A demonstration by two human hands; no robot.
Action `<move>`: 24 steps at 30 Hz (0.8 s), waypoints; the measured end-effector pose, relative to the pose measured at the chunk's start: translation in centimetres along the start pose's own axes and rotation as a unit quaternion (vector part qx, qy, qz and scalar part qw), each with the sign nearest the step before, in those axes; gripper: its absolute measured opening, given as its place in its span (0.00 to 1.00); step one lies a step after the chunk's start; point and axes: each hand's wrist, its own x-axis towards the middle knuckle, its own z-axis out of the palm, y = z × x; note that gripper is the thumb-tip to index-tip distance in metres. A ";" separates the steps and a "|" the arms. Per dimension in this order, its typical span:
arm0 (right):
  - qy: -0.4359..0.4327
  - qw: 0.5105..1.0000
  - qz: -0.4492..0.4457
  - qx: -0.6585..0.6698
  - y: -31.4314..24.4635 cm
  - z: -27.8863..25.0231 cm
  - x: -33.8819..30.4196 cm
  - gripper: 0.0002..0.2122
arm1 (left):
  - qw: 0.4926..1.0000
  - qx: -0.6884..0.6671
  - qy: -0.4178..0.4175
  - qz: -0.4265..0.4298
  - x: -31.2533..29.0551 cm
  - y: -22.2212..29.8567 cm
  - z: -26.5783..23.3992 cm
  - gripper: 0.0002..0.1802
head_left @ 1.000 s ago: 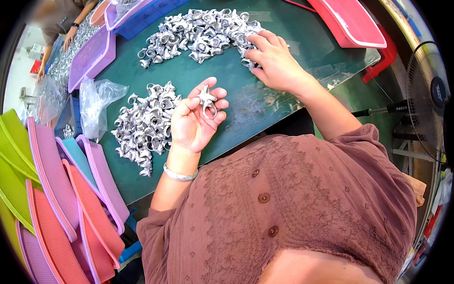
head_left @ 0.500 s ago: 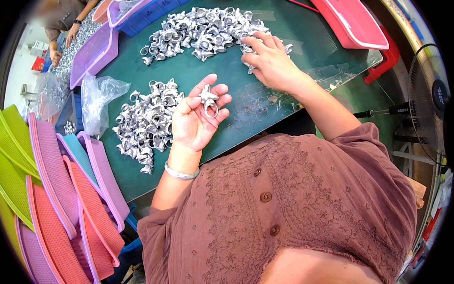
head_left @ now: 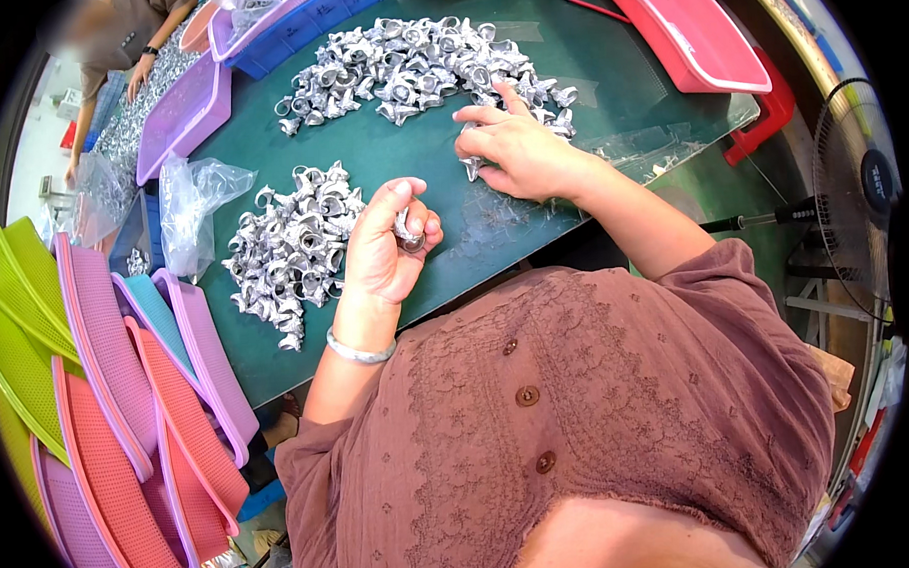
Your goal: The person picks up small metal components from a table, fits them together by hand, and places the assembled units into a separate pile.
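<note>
Left hand [head_left: 381, 251] half hides a ring [head_left: 409, 234], right hand [head_left: 520, 154] mostly covers a metal piece [head_left: 474, 168], co-worker's head [head_left: 83, 35] is blurred, top edge cuts off blue bin [head_left: 306, 34] and pink tray [head_left: 681, 31].

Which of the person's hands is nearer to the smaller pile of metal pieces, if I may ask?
Left: the left hand is just right of the smaller pile; the right hand is farther right, by the larger pile.
</note>
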 end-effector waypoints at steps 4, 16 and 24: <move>0.067 0.995 -0.006 0.071 0.0 0.8 -0.1 0.12 | 1.000 0.008 0.003 -0.007 0.1 0.1 0.1 0.11; 0.178 0.922 -0.060 0.338 -2.4 -1.7 0.5 0.13 | 0.998 0.056 -0.022 -0.023 -0.2 -0.4 1.1 0.25; 0.180 0.928 -0.065 0.320 -3.7 -2.2 0.4 0.21 | 0.987 0.159 -0.025 -0.013 -0.6 -0.6 2.4 0.23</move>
